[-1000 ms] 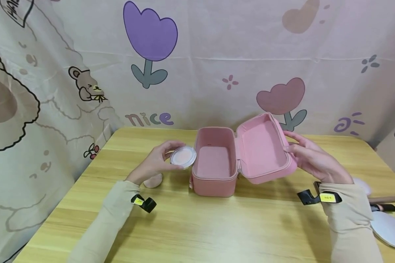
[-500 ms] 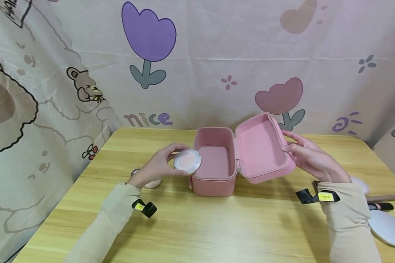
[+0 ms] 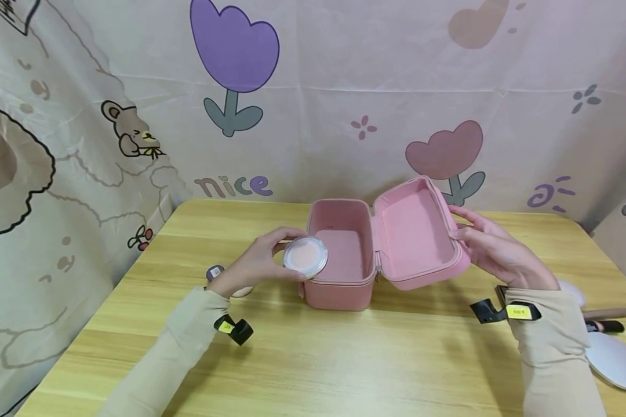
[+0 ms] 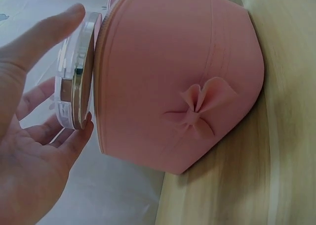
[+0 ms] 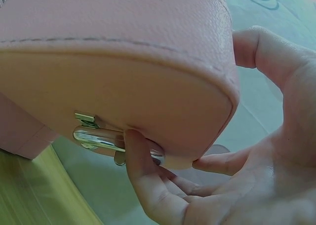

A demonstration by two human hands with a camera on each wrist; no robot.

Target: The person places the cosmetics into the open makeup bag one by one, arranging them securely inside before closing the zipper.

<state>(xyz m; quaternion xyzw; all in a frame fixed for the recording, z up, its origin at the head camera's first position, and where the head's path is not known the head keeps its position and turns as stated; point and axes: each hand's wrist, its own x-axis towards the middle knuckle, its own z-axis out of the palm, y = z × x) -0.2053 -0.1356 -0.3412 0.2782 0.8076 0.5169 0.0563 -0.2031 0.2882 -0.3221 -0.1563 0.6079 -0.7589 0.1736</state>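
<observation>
The box (image 3: 339,296) is open, right hand (image 3: 492,253) gripping its lid (image 3: 416,234), left hand (image 3: 259,258) pinching a compact (image 3: 305,256) not yet inside.

A light, wood-grained worktop (image 3: 313,359) stretched across the scene. An open pink case (image 3: 339,296) stood upright near its middle. To the left lay a small dark round item (image 3: 212,271) and a partly hidden pale piece (image 3: 243,292). Along the right lay a pale rounded piece (image 3: 572,293), a brown stick (image 3: 609,313), a black-ended tool (image 3: 609,326) and, nearer, a large whitish disc (image 3: 617,362).
</observation>
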